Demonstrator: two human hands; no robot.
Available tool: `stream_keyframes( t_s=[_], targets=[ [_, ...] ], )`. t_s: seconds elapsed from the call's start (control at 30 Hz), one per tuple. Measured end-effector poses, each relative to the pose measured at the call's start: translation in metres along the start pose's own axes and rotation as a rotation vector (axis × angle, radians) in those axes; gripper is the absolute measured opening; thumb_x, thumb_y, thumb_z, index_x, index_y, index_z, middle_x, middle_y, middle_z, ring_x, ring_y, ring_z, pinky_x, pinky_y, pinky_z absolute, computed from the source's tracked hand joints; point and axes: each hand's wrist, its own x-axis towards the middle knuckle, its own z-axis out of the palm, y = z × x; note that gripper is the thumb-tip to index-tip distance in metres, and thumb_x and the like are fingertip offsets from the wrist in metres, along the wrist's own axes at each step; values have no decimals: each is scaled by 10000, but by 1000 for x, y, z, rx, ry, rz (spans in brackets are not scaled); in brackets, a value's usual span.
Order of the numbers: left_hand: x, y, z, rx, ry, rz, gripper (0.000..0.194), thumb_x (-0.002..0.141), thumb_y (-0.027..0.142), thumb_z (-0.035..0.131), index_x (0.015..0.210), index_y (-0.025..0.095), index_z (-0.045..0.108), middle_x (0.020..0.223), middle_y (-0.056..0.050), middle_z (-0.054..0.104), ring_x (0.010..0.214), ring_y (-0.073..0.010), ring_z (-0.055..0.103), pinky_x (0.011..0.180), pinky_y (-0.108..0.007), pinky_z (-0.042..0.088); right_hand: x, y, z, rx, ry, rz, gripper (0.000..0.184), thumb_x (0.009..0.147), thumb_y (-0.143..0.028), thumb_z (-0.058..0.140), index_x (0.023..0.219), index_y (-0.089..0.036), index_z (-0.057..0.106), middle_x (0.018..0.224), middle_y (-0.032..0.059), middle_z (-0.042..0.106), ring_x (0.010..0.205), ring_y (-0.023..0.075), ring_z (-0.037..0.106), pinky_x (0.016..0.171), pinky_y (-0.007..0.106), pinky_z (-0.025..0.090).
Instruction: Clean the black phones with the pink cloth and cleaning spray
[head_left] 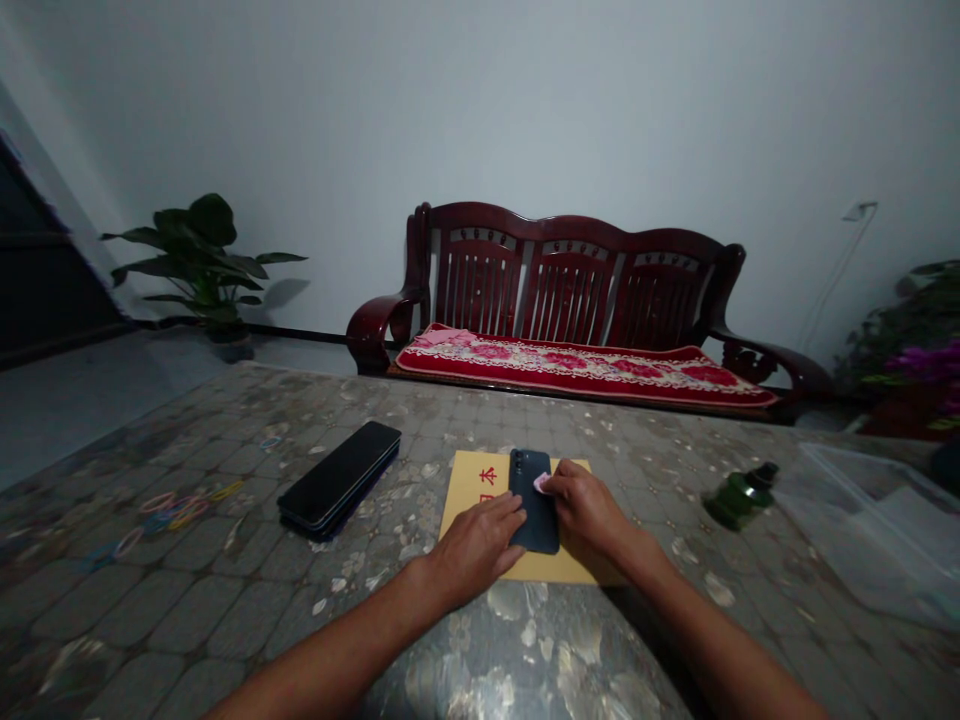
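A dark blue smartphone (537,520) lies face down, its camera lenses at the upper left, on a yellow paper notebook (466,484) with red characters. My left hand (480,540) holds the phone against the notebook at its left side, fingers over the edge and thumb lower down. Pinched in the fingers of my right hand (589,505) is a small pinkish-white piece (541,483), perhaps cloth or tissue, touching the phone's back near the upper right. Most of that piece is hidden by the fingers.
Left of the notebook lies a stack of dark phones (341,478). Several coloured rubber bands (184,510) are scattered at the far left. A green bottle (741,498) with a black cap and a clear plastic box (870,540) stand at right. Beyond the table (420,650) is a wooden bench (577,270).
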Motion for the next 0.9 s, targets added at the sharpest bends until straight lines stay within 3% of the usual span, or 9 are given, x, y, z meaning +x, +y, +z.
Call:
stream_keyframes(
  t_s=[0.2, 0.43, 0.67, 0.9],
  targets=[
    [0, 2, -1, 9, -1, 6, 375, 860, 187, 731, 1230, 167, 677, 1382, -152, 639, 1298, -293, 600, 1116, -423, 483, -13, -19, -3, 15, -18, -40, 324, 825, -43, 495, 937, -189, 762, 894, 67, 629, 850, 189, 576, 746, 267, 422],
    [0, 3, 2, 8, 40, 40, 199, 890, 185, 703, 1087, 205, 709, 1218, -89, 722, 1153, -255, 679, 1011, -372, 553, 18, -26, 6, -78, -22, 0, 336, 857, -56, 495, 976, -197, 775, 932, 82, 655, 876, 202, 589, 745, 268, 420],
    [1, -1, 4, 26, 34, 66, 201, 873, 210, 746, 1069, 194, 703, 1197, -68, 731, 1137, -236, 681, 1006, -348, 551, 32, -38, 9, -127, -47, 6, 348, 846, -48, 489, 1012, -180, 764, 985, 99, 662, 932, 221, 590, 773, 282, 409],
    [1, 0, 4, 52, 15, 67, 183, 891, 234, 734, 1066, 186, 710, 1147, -68, 750, 1125, -239, 687, 1001, -344, 548, 23, -30, 6, -66, -65, -68, 307, 839, -59, 516, 938, -202, 768, 922, 72, 645, 868, 198, 587, 733, 266, 400]
  ],
)
